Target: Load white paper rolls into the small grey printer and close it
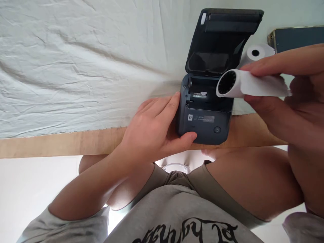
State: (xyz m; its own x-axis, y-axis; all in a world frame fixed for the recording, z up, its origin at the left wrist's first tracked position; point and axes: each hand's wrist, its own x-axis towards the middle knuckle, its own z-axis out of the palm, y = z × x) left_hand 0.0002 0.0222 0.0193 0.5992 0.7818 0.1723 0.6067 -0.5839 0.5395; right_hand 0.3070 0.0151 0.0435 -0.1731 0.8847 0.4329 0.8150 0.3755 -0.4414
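Observation:
A dark portable label printer (206, 125) lies near the table's front edge, its lid (220, 44) raised and the roll compartment bare. My left hand (152, 126) rests against the printer's left side, thumb on its front corner, fingers stretched along the edge. Between the thumb and fingers of my right hand (286, 84) is a white paper roll (263, 84) with a dark hollow core facing left. This roll hangs over the right side of the compartment. Behind it stands a second white roll (260, 52), partly hidden by my fingers.
A dark flat rectangular object (301, 38), possibly a phone, lies at the back right. Wrinkled pale cloth (88, 74) covers the table, with a wooden strip (63, 143) showing along the front edge. My legs are just below that edge.

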